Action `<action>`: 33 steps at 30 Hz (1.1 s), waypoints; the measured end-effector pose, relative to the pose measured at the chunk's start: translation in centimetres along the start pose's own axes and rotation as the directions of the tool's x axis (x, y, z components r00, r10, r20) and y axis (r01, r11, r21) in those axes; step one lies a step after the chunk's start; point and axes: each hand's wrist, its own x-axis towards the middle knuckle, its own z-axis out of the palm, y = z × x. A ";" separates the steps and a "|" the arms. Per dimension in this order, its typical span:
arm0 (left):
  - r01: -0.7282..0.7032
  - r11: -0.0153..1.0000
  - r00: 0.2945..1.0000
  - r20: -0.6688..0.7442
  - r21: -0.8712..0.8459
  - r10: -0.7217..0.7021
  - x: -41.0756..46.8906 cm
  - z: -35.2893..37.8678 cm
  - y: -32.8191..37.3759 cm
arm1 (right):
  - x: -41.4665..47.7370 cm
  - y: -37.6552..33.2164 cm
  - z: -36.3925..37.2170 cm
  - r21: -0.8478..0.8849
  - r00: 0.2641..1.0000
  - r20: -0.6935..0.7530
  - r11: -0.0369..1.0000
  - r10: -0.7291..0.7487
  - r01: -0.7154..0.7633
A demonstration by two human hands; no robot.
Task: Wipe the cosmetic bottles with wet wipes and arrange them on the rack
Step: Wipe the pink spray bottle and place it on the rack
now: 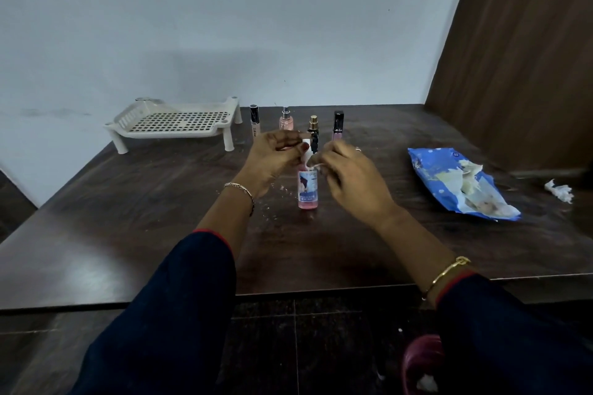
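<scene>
Desk (128,218), mid-width, about halfway back: pink bottle (308,189) stands upright, long axis vertical, cap up, base on the desk. Left hand (272,157) pinches its cap; right hand (349,176) presses a scrap of wet wipe (316,165) to the neck, fingers curled round it.

Judged: wiping in progress on this bottle.

Right, towards the desk's right edge: torn-open wipes pack (449,183) and a crumpled wipe (560,191).

Behind, along the far edge: four small bottles (313,125) upright in a row. Wiped or not, cannot tell.

Far left corner: white rack (173,125). No bottle is on it, so all arranging is left.
</scene>
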 end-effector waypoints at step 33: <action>0.091 0.995 0.996 -0.009 0.043 -0.091 -0.2 -0.2 1.5 | -1.2 0.0 1.9 -0.030 0.959 0.279 0.997 -0.055 0.066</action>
